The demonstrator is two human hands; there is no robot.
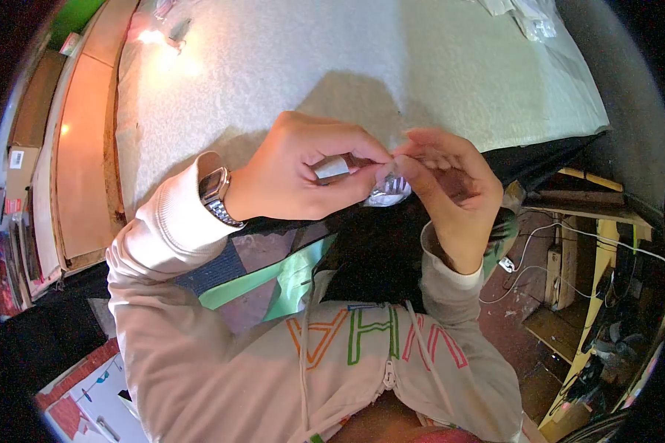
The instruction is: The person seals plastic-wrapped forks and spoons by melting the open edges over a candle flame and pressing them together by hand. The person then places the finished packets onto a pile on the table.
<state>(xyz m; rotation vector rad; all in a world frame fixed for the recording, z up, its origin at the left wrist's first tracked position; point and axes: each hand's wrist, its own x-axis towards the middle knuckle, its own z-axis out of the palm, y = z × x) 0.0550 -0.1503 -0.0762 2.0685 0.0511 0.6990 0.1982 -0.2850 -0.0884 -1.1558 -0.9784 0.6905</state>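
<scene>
My left hand, with a metal-banded watch on its wrist, is closed in a pinch between thumb and forefinger. It grips a small, shiny piece of clear crinkled plastic that looks like a wrapper or little bag. Close against it, my right hand pinches at the upper edge of the same plastic, its other fingers loosely curled. Both hands are held above the near edge of the cloth-covered table. Whatever the plastic may contain is too small and glossy to make out.
A bright light glares at the table's far left. Clear plastic packaging lies at the far right corner. Wooden boards and a cardboard box flank the left side. White cables hang by wooden shelving at the right.
</scene>
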